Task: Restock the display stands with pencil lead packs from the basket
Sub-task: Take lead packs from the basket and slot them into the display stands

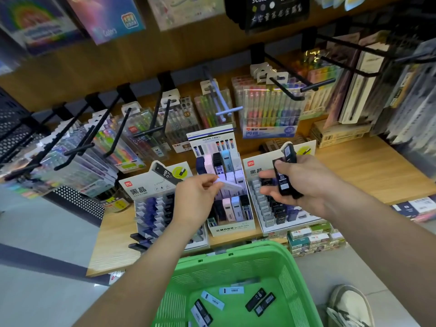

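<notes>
Seen from the head camera, the left hand [195, 199] is pinching a pale pack [232, 185] between thumb and fingertips and holding it tilted over the middle stand [236, 230]. The right hand [306, 180] is curling its fingers round a few black packs [286, 185] above the right stand [256, 165]. Both stands are sitting on the wooden desk [368, 171].

The step in hand is probably the slotting of the pale pack into the middle stand, among its pastel rows. The next move is likely calling for the pack to be turned upright, lined up with a free slot and slid down; which slot is free is hard to tell.

The packs are looking slim, flat and rectangular: the pale one whitish-lilac, the black ones carrying white labels. More loose packs [259, 303] are lying flat in the green basket [236, 246] below the desk edge.
</notes>
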Demonstrator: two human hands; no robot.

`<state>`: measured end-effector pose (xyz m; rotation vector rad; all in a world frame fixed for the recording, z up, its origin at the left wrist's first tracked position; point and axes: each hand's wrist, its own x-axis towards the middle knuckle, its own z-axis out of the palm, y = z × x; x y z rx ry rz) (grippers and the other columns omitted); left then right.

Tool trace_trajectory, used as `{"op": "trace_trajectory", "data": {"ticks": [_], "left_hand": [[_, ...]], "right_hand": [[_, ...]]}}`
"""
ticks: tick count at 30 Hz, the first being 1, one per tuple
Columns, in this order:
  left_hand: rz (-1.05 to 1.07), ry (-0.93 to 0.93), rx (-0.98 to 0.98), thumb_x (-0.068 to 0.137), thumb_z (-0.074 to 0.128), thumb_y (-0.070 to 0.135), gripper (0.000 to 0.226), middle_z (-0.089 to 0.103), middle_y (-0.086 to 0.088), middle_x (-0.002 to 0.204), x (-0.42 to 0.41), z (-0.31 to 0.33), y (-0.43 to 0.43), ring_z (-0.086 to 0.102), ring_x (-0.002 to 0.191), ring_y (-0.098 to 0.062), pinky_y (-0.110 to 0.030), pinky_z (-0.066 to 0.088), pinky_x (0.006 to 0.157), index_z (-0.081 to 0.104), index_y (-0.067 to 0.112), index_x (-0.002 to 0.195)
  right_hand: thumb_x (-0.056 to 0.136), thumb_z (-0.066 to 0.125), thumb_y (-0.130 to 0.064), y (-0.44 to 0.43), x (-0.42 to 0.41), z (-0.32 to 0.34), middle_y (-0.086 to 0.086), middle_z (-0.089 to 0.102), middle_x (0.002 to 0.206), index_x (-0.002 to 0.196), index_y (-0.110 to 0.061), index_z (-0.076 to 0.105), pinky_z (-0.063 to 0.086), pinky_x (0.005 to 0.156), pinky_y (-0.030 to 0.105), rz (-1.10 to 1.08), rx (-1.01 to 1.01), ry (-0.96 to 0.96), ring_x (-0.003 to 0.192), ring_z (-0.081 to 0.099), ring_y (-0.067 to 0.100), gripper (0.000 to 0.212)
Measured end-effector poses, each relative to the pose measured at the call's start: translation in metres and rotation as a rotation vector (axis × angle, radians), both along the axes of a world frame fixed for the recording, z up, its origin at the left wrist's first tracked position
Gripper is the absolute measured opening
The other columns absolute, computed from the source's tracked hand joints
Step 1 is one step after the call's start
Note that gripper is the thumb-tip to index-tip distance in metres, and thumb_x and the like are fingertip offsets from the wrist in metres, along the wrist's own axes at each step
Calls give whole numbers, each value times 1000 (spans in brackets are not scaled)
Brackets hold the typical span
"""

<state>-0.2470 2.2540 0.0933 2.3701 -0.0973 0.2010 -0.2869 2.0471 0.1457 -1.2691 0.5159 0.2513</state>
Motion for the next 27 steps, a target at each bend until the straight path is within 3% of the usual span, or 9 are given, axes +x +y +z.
{"op": "trace_trajectory", "data": {"ticks": [3, 8, 11, 14, 19, 23, 27], "left_hand": [[-93, -70, 134, 86, 70, 26, 25, 74, -1, 96, 8, -9, -11, 66, 83, -12, -24, 51, 83, 73, 13, 108], [-239, -168, 334, 89, 66, 19, 15, 70, -9, 94, 19, -20, -23, 62, 89, -25, -32, 48, 78, 75, 10, 96], [-278, -158, 407, 91, 61, 17, 17, 65, -9, 99, 26, -27, -30, 57, 97, -26, -31, 42, 82, 73, 9, 100], [-284, -158, 382, 89, 64, 18, 23, 66, -6, 102, 29, -29, -39, 58, 97, -23, -32, 46, 83, 69, 14, 112], [-321, -142, 381, 87, 65, 9, 19, 67, -7, 102, 34, -32, -39, 56, 99, -26, -38, 49, 87, 72, 10, 105], [-257, -110, 326, 84, 67, 6, 30, 63, -2, 109, 34, -36, -33, 51, 106, -20, -26, 41, 93, 70, 13, 112], [-133, -79, 210, 84, 67, 5, 31, 61, 1, 108, 34, -34, -28, 53, 102, -17, -24, 44, 93, 70, 16, 113]], "right_hand": [[104, 46, -19, 1, -1, 1, 8, 74, 95, 97, -16, 56, 46, 38, 20, 2, -58, -28, 47, 66, 17, 13], [103, 51, -20, -1, 0, 1, 7, 76, 88, 99, -11, 60, 42, 38, 19, 15, -134, -39, 43, 58, 11, 13], [102, 52, -20, -2, -1, 1, 9, 76, 89, 101, -10, 61, 42, 38, 20, 13, -145, -36, 44, 57, 10, 13], [102, 53, -20, -4, -1, 0, 9, 76, 87, 99, -11, 59, 41, 38, 20, 13, -147, -33, 44, 57, 11, 11], [101, 53, -20, -6, 1, -2, 7, 75, 83, 101, -12, 58, 42, 39, 19, 28, -148, -31, 44, 58, 11, 9], [99, 55, -18, -6, 2, -5, 4, 69, 74, 97, -14, 61, 43, 40, 19, 46, -138, -21, 45, 57, 10, 7], [94, 57, -5, -6, 4, -5, 11, 62, 82, 95, -10, 58, 45, 42, 21, 20, -84, 21, 56, 58, 16, 5]]}}
